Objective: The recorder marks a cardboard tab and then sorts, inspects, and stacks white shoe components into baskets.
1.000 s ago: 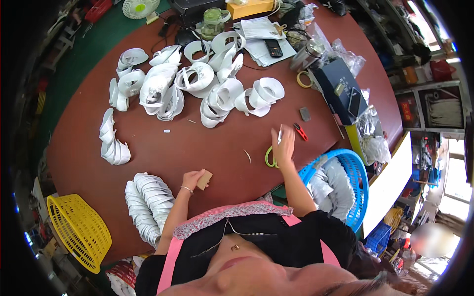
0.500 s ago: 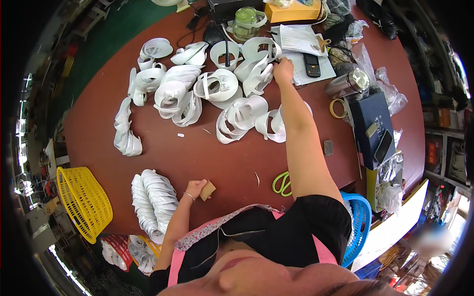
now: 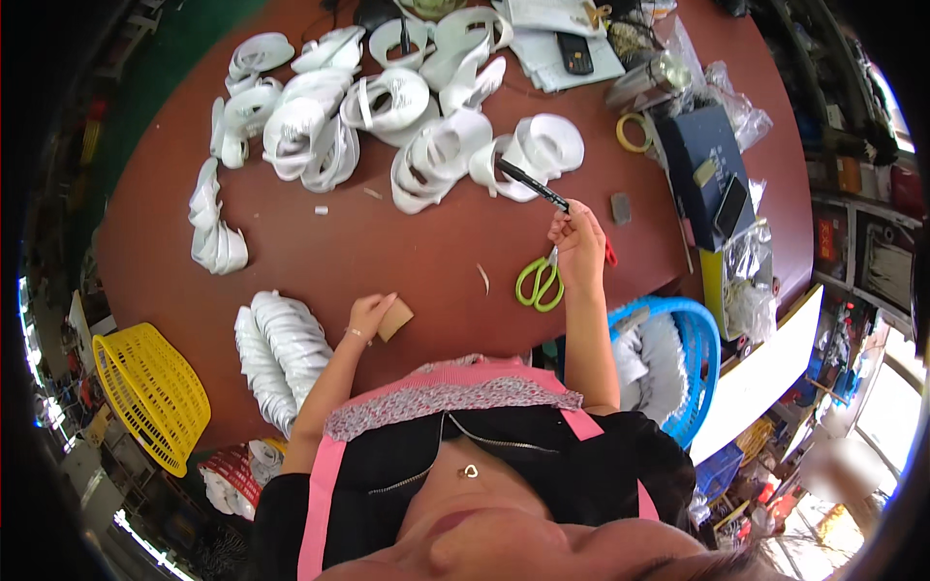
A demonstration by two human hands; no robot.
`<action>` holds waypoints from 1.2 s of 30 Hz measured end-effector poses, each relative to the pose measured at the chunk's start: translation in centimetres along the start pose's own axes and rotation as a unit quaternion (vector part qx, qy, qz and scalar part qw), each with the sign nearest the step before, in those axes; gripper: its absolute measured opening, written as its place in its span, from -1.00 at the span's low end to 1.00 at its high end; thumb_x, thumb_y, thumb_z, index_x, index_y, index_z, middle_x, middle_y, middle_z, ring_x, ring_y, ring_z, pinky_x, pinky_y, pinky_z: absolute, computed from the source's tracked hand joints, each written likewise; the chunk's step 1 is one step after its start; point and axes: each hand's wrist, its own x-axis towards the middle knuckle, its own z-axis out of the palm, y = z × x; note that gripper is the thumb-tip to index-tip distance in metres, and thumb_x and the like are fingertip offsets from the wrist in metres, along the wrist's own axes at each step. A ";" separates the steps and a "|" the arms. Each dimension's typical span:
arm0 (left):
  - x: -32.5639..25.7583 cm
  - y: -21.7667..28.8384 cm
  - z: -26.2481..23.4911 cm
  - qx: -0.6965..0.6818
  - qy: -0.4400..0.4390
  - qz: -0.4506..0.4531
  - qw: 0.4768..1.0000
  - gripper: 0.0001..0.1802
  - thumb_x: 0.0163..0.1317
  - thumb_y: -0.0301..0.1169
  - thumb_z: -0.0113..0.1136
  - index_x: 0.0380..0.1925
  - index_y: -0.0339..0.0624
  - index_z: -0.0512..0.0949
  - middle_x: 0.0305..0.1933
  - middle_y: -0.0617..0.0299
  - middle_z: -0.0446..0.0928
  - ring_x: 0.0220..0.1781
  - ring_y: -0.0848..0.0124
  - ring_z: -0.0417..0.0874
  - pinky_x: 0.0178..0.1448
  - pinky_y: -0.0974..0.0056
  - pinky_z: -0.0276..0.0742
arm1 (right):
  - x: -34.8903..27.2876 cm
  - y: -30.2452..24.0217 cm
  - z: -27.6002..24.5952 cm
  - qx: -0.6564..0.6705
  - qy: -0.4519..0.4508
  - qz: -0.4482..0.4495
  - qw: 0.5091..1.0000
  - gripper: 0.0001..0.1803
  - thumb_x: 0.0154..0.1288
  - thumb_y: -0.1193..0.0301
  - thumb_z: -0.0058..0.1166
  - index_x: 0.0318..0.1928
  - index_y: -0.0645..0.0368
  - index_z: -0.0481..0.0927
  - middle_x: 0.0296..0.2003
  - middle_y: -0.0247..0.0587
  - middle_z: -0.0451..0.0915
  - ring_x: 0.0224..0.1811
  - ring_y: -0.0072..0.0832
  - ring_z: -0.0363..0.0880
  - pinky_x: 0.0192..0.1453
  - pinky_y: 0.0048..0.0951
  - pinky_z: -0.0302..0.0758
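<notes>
1. The right hand [image 3: 578, 242] is closed around the lower end of a slim black pen [image 3: 533, 184]. The pen slants up and to the left from the fingers, and its tip hangs over the nearest white coils.
2. The left hand [image 3: 368, 315] pinches a small tan piece of cardboard [image 3: 394, 318] between thumb and fingers. The card lies flat on the reddish-brown round table [image 3: 387, 242], near the table's edge closest to the person.
3. A pair of green-handled scissors [image 3: 540, 283] lies on the table just beside and below the right hand. Something small and red [image 3: 610, 254] shows at the hand's right side, too hidden to tell what it is.
4. A small white scrap [image 3: 482, 279] lies between the two hands.
5. A fanned stack of white flat rings [image 3: 281, 349] lies left of the left hand, touching the table's near edge.
6. Farther up the table, a heap of white coiled bands [image 3: 387, 107] spreads across the middle, with a smaller white bundle [image 3: 215, 228] apart at the left.
7. To the right of the pen hand sit a small grey block [image 3: 621, 207], a yellow roll of tape [image 3: 635, 133] and a dark blue box [image 3: 702, 165].
8. A blue plastic basket [image 3: 702, 358] holding white pieces stands by the person's right side. A yellow plastic basket [image 3: 150, 392] stands low at the left.
</notes>
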 end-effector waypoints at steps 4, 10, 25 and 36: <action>-1.7 7.9 1.3 0.141 0.041 0.230 0.962 -0.52 0.27 -0.13 0.25 0.08 -0.18 0.54 -0.07 0.00 0.60 -0.06 0.18 0.67 0.00 0.20 0.57 | -6.1 2.9 -0.2 -0.029 -0.008 0.040 0.999 -0.85 0.45 0.43 0.02 -0.11 0.26 0.55 -0.37 -0.28 0.54 -0.36 -0.54 0.51 -0.28 -0.51 0.47; -7.7 15.8 0.0 0.013 0.054 0.384 0.922 -0.43 0.24 -0.39 0.32 0.24 -0.20 0.40 0.07 0.03 0.53 0.14 0.28 0.60 0.13 0.22 0.54 | -14.5 5.9 2.0 -0.119 0.002 0.029 0.992 -0.85 0.40 0.38 0.11 -0.18 0.22 0.59 -0.40 -0.31 0.60 -0.45 -0.61 0.53 -0.30 -0.55 0.50; -16.1 7.8 3.7 -0.176 -0.460 0.129 0.861 -0.62 0.56 -0.11 -0.23 -0.35 -0.12 0.33 -0.54 0.33 0.31 -0.57 0.47 0.36 -0.46 0.35 0.29 | -25.6 10.6 2.9 -0.177 0.080 0.163 0.967 -0.67 0.31 0.16 0.21 -0.44 0.14 0.54 -0.72 -0.39 0.35 -0.84 -0.64 0.13 -0.75 -0.54 -0.01; -3.7 -1.9 2.6 0.150 0.231 0.398 0.875 -0.58 0.10 -0.17 0.42 -0.27 -0.22 0.47 -0.26 0.00 0.51 -0.22 0.13 0.55 -0.10 0.11 0.52 | -25.2 5.8 -0.5 -0.315 0.047 -0.153 0.935 -0.69 0.50 0.27 0.00 -0.01 0.29 0.56 -0.32 -0.17 0.63 -0.41 -0.57 0.56 -0.27 -0.53 0.52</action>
